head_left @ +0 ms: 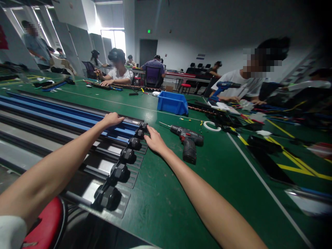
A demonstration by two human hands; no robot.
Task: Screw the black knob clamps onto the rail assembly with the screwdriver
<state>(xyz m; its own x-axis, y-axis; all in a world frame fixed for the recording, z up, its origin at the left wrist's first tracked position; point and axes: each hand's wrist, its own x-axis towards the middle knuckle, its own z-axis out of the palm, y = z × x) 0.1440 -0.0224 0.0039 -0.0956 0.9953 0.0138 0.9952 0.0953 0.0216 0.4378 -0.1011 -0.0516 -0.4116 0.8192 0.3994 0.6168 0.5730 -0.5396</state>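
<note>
Several long metal rails (124, 132), some with blue strips, lie side by side at the left, with black knobbed end pieces (128, 155) along their right ends. My left hand (112, 119) is closed over the far rails near those ends, its fingertips partly hidden. At the far end piece (145, 127), my right hand (155, 140) touches with its fingers stretched out and the thumb apart. A black cordless drill (189, 139) with a long bit lies on its side just right of my right hand. Flat slotted plates (123, 204) stick out under the rail ends.
The green table (160, 193) carries a blue bin (172, 103), a white ring-shaped piece (212, 126) and coloured wires. A person (233, 83) works at the right beside a blue drill (224, 88). Another person (118, 71) sits across the table. A red stool (48, 224) stands below left.
</note>
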